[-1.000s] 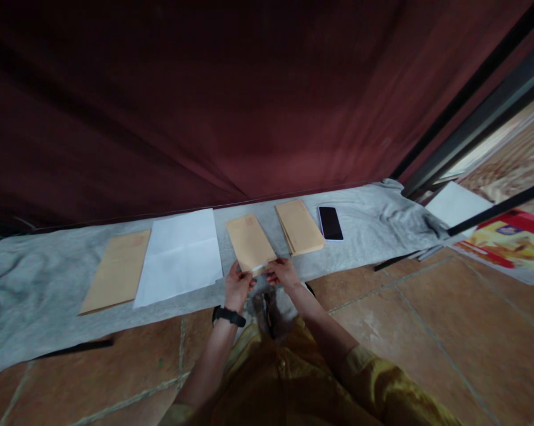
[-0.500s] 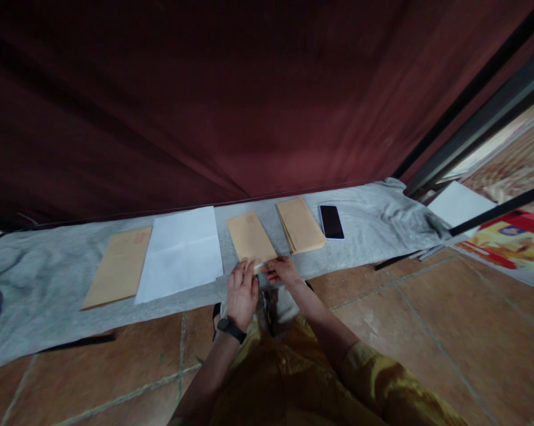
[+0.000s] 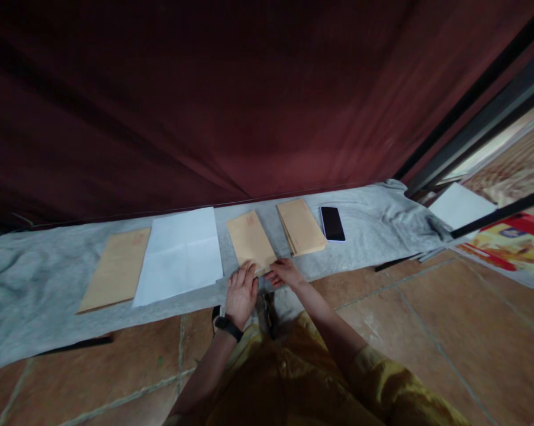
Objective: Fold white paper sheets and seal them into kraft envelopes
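Terracotta floor tiles [image 3: 427,331] run under a grey cloth [image 3: 40,278] spread along the foot of a dark red curtain [image 3: 205,106]. The left hand [image 3: 241,293] lies open, palm down, on the near end of a brown envelope [image 3: 250,239], the right hand [image 3: 285,272] touching its near corner with open fingers. The envelope lies flat between a white sheet [image 3: 182,254] and a stack of envelopes [image 3: 300,226].

I am wearing mustard-yellow sleeves [image 3: 382,384] and a black watch [image 3: 226,323]. A tan envelope [image 3: 250,241], faintly stamped red near its top, is lying on heathered grey cloth [image 3: 36,284]. A plain white sheet [image 3: 180,254] and a black-screened phone [image 3: 332,223] are lying there too. A dark maroon curtain [image 3: 205,106] is hanging behind, and terracotta tiles [image 3: 427,331] with pale grout lines are showing below.
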Available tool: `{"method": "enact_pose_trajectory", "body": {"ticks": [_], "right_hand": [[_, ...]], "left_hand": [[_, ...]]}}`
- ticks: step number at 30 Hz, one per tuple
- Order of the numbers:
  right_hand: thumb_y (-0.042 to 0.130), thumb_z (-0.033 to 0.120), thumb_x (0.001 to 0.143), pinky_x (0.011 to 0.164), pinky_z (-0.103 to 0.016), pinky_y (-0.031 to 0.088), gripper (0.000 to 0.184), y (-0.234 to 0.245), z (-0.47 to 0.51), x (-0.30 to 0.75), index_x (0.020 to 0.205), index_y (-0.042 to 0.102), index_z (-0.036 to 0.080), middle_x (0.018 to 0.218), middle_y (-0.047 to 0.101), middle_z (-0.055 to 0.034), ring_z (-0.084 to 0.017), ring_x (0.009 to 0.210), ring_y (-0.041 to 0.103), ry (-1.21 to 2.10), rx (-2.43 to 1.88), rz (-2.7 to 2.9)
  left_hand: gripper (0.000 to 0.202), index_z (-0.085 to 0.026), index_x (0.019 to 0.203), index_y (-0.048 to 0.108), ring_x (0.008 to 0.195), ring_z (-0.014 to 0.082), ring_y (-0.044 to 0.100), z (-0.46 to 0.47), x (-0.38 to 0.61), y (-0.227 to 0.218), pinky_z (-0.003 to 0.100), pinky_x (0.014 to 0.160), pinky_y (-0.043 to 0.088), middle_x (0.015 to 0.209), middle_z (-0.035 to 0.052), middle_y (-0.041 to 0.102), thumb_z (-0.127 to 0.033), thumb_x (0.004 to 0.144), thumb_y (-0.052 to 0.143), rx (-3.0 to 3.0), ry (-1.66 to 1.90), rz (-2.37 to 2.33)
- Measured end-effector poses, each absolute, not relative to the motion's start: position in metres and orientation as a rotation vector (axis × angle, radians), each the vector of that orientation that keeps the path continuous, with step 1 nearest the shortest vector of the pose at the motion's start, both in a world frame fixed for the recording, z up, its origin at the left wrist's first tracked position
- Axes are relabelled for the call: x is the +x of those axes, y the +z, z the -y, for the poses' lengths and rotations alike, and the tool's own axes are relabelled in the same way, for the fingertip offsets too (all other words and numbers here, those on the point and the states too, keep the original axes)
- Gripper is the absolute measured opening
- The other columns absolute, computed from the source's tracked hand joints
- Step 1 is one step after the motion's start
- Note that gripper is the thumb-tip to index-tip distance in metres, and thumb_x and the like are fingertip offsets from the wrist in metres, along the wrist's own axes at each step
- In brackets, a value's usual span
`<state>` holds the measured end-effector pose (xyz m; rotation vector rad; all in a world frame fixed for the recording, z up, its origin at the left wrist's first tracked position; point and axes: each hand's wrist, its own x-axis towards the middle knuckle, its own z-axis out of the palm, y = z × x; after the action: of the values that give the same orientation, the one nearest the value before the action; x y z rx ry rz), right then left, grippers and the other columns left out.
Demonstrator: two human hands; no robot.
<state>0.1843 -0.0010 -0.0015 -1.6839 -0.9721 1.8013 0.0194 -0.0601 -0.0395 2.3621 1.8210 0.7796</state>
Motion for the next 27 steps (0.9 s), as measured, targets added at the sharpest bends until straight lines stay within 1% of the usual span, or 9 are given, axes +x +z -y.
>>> {"method": "enact_pose_trajectory", "body": {"ticks": [6, 9, 10, 12, 14, 16, 18, 22, 27], "right_hand": [[0.054, 0.022, 0.094, 0.045, -0.019, 0.046, 0.016, -0.006, 0.01, 0.203, 0.079, 0.06, 0.019, 0.055, 0.065, 0.0021, -0.01, 0.041, 0.054, 1.762, -1.743, 1.101], [0.053, 0.018, 0.093, 0.054, -0.022, 0.049, 0.017, -0.013, 0.017, 0.213, 0.079, 0.063, 0.02, 0.059, 0.064, 0.0017, -0.013, 0.051, 0.059, 1.436, -1.772, 1.39], [0.054, 0.016, 0.092, 0.061, -0.024, 0.051, 0.015, -0.015, 0.02, 0.216, 0.082, 0.064, 0.02, 0.066, 0.067, 0.0, -0.015, 0.059, 0.063, 1.249, -1.755, 1.513], [0.055, 0.013, 0.09, 0.081, -0.031, 0.054, 0.015, -0.018, 0.023, 0.221, 0.094, 0.068, 0.021, 0.089, 0.071, -0.0053, -0.02, 0.085, 0.068, 0.895, -1.64, 1.721], [0.057, 0.013, 0.09, 0.099, -0.039, 0.05, 0.025, -0.021, 0.025, 0.224, 0.111, 0.067, 0.021, 0.116, 0.067, -0.01, -0.024, 0.111, 0.062, 0.683, -1.462, 1.889], [0.057, 0.014, 0.091, 0.108, -0.044, 0.044, 0.033, -0.024, 0.024, 0.226, 0.122, 0.064, 0.022, 0.13, 0.061, -0.0111, -0.026, 0.123, 0.055, 0.599, -1.333, 2.027], [0.057, 0.015, 0.092, 0.11, -0.046, 0.042, 0.033, -0.028, 0.022, 0.225, 0.124, 0.064, 0.022, 0.131, 0.061, -0.0103, -0.026, 0.124, 0.054, 0.573, -1.309, 2.105], [0.059, 0.017, 0.094, 0.105, -0.044, 0.044, 0.025, -0.035, 0.017, 0.223, 0.117, 0.068, 0.022, 0.124, 0.065, -0.0096, -0.026, 0.117, 0.057, 0.56, -1.376, 2.113], [0.061, 0.018, 0.094, 0.103, -0.043, 0.044, 0.021, -0.04, 0.013, 0.221, 0.113, 0.069, 0.021, 0.12, 0.066, -0.009, -0.025, 0.116, 0.058, 0.55, -1.377, 2.078]], "left_hand": [[0.045, -0.021, 0.143, 0.053, 0.124, 0.0295, 0.056, 0.06, 0.016, -0.04, 0.047, 0.101, 0.046, 0.144, 0.0133, 0.057, -0.028, 0.099, 0.043, 2.371, 0.724, -1.822], [0.046, -0.023, 0.144, 0.052, 0.126, 0.0292, 0.056, 0.06, 0.014, -0.039, 0.046, 0.102, 0.046, 0.144, 0.0128, 0.056, -0.028, 0.099, 0.045, 2.37, 0.722, -1.81], [0.046, -0.024, 0.144, 0.052, 0.127, 0.0295, 0.055, 0.059, 0.014, -0.038, 0.046, 0.102, 0.047, 0.145, 0.0127, 0.056, -0.028, 0.098, 0.046, 2.369, 0.724, -1.806], [0.045, -0.024, 0.142, 0.054, 0.126, 0.0306, 0.055, 0.059, 0.014, -0.038, 0.047, 0.1, 0.047, 0.145, 0.0133, 0.055, -0.028, 0.098, 0.047, 2.369, 0.723, -1.808], [0.042, -0.024, 0.139, 0.058, 0.125, 0.0315, 0.056, 0.059, 0.016, -0.037, 0.048, 0.099, 0.047, 0.145, 0.0135, 0.056, -0.028, 0.098, 0.047, 2.378, 0.71, -1.818], [0.04, -0.024, 0.135, 0.06, 0.122, 0.0313, 0.057, 0.058, 0.017, -0.036, 0.049, 0.1, 0.047, 0.142, 0.0132, 0.058, -0.027, 0.098, 0.047, 2.382, 0.705, -1.82], [0.037, -0.023, 0.131, 0.063, 0.12, 0.0304, 0.058, 0.057, 0.018, -0.036, 0.048, 0.1, 0.047, 0.138, 0.0127, 0.061, -0.027, 0.098, 0.047, 2.366, 0.725, -1.807], [0.034, -0.023, 0.126, 0.066, 0.115, 0.0294, 0.06, 0.055, 0.018, -0.038, 0.047, 0.098, 0.048, 0.129, 0.0109, 0.066, -0.028, 0.098, 0.048, 2.317, 0.766, -1.786], [0.032, -0.023, 0.124, 0.067, 0.115, 0.0288, 0.061, 0.053, 0.017, -0.04, 0.046, 0.098, 0.048, 0.128, 0.0101, 0.067, -0.028, 0.098, 0.049, 2.307, 0.785, -1.798]]}}
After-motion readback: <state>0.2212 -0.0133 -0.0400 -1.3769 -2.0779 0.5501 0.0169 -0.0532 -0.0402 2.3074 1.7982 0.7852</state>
